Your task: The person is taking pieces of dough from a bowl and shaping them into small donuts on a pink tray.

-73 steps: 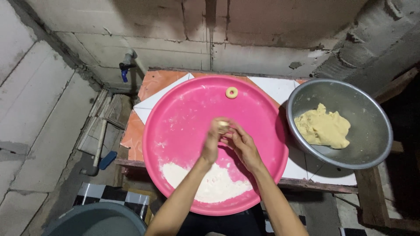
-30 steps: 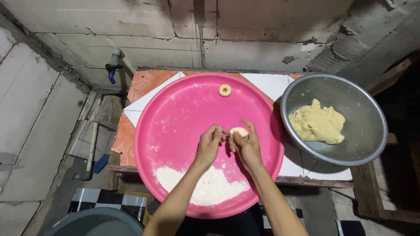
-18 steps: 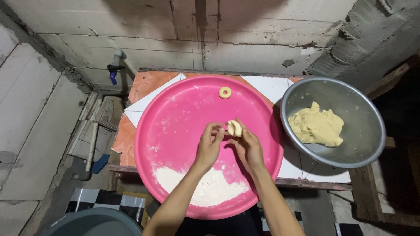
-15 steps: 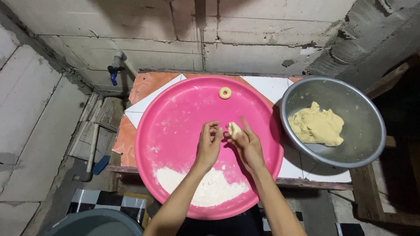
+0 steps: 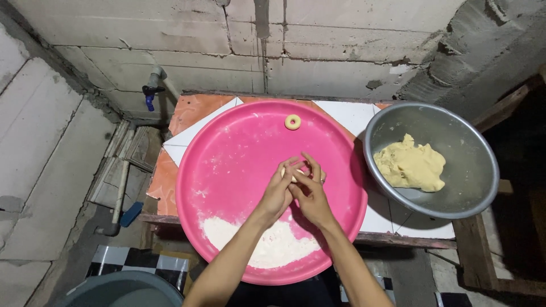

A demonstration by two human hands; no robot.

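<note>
No packages, labels, signs or screens show, as far as visible.

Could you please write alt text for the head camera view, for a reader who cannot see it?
Seen from above, a person's left hand and right hand pinch a small piece of dough over a big pink tray with flour heaped at its near edge and one dough ring at the far side. Right of it, a metal bowl holds yellow dough.

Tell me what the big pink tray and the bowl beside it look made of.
Pink tray: likely plastic, with uniform colour, a smooth moulded rim and a soft sheen. Bowl: metal, probably aluminium or steel, with a dull grey brushed look and a thin rolled rim.
</note>
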